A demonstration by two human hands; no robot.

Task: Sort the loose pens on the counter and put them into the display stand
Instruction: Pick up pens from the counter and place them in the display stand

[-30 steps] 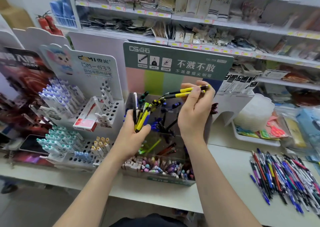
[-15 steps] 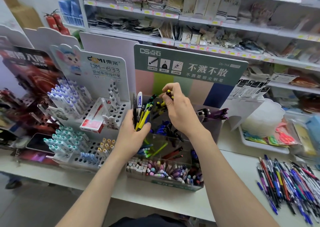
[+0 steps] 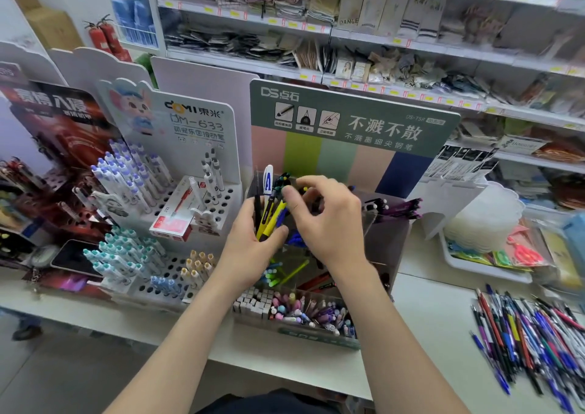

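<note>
The left hand (image 3: pixel 250 246) is closed in a fist round a bundle of pens (image 3: pixel 269 211), which it holds upright over the front left of the display stand (image 3: pixel 387 223). At least five show in it: two yellow, one black, one blue and one white-capped. The right hand (image 3: pixel 329 220) hovers over the stand's rear compartments with its fingers curled downward and its thumb just beside the tops of the bundle. A speck of yellow shows at its fingertips, but whether it pinches a pen cannot be told. The loose pens (image 3: pixel 531 344) lie in one heap, too many to count, on the counter (image 3: pixel 427 318) well to the right of the stand. A second ago the right hand held two yellow pens high against the green header. Half a second ago it was lowering them, and now it has sunk closer to the left hand, whose grip is unchanged.
</note>
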